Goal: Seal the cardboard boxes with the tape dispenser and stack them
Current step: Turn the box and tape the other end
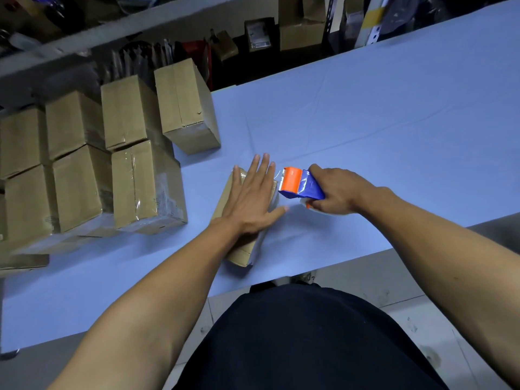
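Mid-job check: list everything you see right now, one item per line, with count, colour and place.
Box being sealed: one, brown, table centre, under left hand.
Tape dispenser: one, blue and orange, at that box's right edge.
Taped boxes: several, brown, grouped at left, some stacked.
Table: one, light blue cover.
Shelf clutter: cartons, dim, behind table.
Left hand: flat on box.
Right hand: grips dispenser.

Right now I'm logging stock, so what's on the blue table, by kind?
Cardboard boxes: 8 clearly visible, 7 stacked at the left plus 1 under the left hand
Tape dispensers: 1, gripped by the right hand, orange and blue
Total: 9
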The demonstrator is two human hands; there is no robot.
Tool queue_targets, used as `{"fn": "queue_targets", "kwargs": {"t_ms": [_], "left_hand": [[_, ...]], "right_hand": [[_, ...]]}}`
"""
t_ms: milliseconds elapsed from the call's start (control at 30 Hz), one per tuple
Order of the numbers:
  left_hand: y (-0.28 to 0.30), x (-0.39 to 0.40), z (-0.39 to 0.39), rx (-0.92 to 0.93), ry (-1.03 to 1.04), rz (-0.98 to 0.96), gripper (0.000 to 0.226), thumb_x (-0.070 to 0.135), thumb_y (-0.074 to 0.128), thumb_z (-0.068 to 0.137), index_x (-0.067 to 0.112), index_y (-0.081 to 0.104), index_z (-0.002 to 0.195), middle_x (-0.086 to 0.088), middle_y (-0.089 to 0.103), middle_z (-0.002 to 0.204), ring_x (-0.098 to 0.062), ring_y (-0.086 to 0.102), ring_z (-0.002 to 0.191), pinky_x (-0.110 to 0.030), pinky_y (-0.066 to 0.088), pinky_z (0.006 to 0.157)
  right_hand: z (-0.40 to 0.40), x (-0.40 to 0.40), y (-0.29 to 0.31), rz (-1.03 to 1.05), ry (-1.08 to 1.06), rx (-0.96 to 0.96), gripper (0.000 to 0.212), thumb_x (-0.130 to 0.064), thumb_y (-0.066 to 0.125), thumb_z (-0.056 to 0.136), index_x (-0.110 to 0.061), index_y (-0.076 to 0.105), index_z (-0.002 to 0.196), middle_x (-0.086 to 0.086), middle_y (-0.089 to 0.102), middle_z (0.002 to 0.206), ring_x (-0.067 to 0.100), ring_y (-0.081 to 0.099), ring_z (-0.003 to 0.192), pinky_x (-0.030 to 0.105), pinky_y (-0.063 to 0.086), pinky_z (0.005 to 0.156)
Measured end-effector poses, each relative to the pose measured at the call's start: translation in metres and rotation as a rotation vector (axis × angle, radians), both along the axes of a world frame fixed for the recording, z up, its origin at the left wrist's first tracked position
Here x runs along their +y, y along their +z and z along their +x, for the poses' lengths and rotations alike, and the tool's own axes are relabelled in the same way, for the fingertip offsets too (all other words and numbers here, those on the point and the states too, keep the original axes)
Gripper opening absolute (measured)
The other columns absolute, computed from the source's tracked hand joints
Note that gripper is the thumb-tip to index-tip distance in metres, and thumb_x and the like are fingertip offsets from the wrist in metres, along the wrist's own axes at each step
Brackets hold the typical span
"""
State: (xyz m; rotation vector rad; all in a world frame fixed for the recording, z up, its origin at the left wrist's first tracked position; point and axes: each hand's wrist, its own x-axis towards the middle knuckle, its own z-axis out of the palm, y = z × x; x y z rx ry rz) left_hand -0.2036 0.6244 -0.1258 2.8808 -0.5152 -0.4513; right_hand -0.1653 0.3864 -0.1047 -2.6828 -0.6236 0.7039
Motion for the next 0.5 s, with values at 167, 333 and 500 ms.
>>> {"fn": "queue_targets", "kwargs": {"t_ms": [167, 333, 500], "left_hand": [[0.001, -0.005, -0.002, -0.048, 0.003, 0.053, 0.077, 0.034, 0.041, 0.099, 0.006, 0.000, 0.158, -0.011, -0.011, 0.166, -0.025, -0.014, 0.153, -0.061, -0.003, 0.120], [0.006, -0.013, -0.003, -0.043, 0.052, 0.079, 0.074, 0.034, 0.036, 0.099, 0.006, 0.001, 0.158, -0.012, -0.012, 0.166, -0.026, -0.013, 0.153, -0.060, -0.006, 0.118], [0.006, -0.014, -0.005, -0.023, 0.067, 0.051, 0.073, 0.036, 0.029, 0.096, 0.007, 0.004, 0.159, -0.010, -0.009, 0.167, -0.025, -0.011, 0.154, -0.061, -0.004, 0.119]], "right_hand": [[-0.010, -0.008, 0.001, 0.009, -0.035, -0.014, 0.043, -0.050, 0.062, 0.087, -0.019, 0.034, 0.097, 0.000, 0.056, 0.085, 0.025, 0.051, 0.071, 0.034, 0.038, 0.060], [-0.027, -0.019, 0.002, -0.012, -0.072, -0.113, 0.060, -0.061, 0.060, 0.085, -0.024, 0.040, 0.128, -0.002, 0.065, 0.099, 0.026, 0.056, 0.080, 0.032, 0.038, 0.064], [-0.021, -0.010, 0.013, -0.114, -0.056, -0.158, 0.073, -0.079, 0.045, 0.083, -0.027, 0.040, 0.133, 0.002, 0.066, 0.097, 0.027, 0.052, 0.079, 0.033, 0.034, 0.064]]}}
